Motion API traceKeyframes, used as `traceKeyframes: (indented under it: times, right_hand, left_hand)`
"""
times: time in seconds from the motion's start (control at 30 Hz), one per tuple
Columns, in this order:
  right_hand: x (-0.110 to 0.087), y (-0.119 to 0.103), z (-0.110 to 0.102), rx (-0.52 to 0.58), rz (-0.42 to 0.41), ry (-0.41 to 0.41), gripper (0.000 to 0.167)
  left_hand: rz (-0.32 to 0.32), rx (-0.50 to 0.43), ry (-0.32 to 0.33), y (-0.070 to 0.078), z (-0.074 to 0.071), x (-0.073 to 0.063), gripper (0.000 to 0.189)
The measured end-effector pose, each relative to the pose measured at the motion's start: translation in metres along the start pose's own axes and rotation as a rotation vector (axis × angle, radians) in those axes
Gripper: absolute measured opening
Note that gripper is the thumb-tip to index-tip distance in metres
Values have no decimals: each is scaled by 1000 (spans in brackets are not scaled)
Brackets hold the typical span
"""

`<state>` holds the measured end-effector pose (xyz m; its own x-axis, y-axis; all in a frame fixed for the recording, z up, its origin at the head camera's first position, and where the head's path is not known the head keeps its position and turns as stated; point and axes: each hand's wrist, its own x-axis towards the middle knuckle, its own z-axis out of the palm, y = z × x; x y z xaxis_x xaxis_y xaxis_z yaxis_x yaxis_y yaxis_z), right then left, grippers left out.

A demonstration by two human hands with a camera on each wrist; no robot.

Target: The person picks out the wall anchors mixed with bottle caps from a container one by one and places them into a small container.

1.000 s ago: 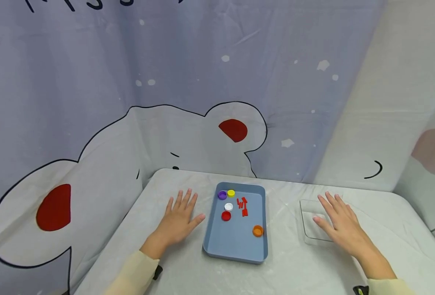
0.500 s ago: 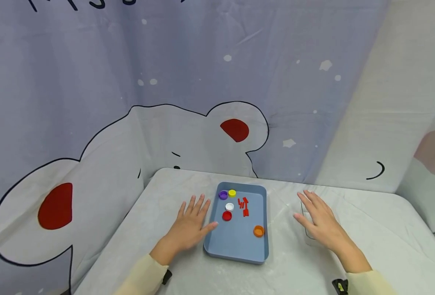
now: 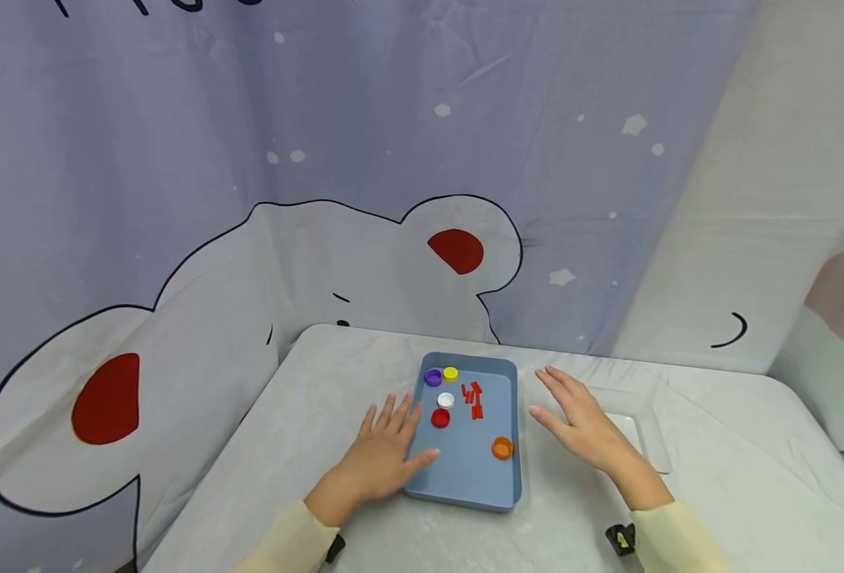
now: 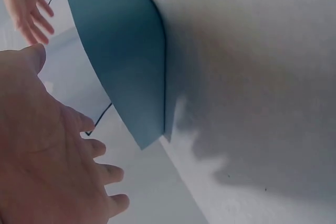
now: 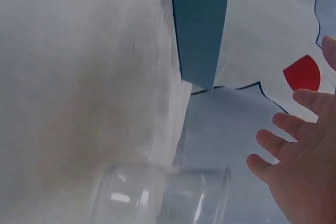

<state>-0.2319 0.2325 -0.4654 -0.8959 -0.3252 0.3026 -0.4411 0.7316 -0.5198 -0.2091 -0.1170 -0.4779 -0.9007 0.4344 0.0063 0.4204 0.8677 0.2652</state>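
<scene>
A blue-grey tray (image 3: 464, 481) lies on the table with small parts in it. At its far left are a purple cap (image 3: 433, 377) and a yellow cap (image 3: 450, 373); below them come a white cap (image 3: 446, 401) and a red cap (image 3: 441, 418). Several small red pieces (image 3: 476, 411) are scattered to their right, and an orange cap (image 3: 503, 448) lies by the right wall. My left hand (image 3: 377, 460), fingers spread, hovers over the tray's left edge. Between the tray and a clear plastic box (image 3: 654, 434), my right hand (image 3: 585, 423) is held in the air, fingers extended, holding nothing.
The table has a white cloth (image 3: 307, 398). Behind it hangs a curtain (image 3: 364, 119) printed with a bear outline, and its fabric also rises along the left side. The clear box stands right of the tray, partly behind my right hand.
Both hands have moved inward. My left hand has gone right, from beside the tray to over its edge; my right hand has gone left, from above the clear box toward the tray.
</scene>
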Motion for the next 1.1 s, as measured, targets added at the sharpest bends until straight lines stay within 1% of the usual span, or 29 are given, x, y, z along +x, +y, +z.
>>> traceKeyframes:
  times: [0.23,0.4,0.53,0.73,0.97,1.1]
  right_hand:
    - [11,-2,14,43,16,-25,66]
    - [19,-4,22,76,24,-44,67]
    - [25,-6,27,104,30,-58,66]
    - [34,-6,36,115,32,-78,67]
    - [42,-4,45,144,54,-123,66]
    - [47,-4,48,131,35,-145,61]
  left_hand:
    - [3,2,-9,3,9,1,83]
    - [1,25,-15,4,17,1,84]
    - [1,23,-37,7,18,0,85]
    - [-10,31,-72,12,18,-1,85]
    - [-17,40,-71,12,24,-2,86]
    - [-28,55,-72,13,26,-2,87]
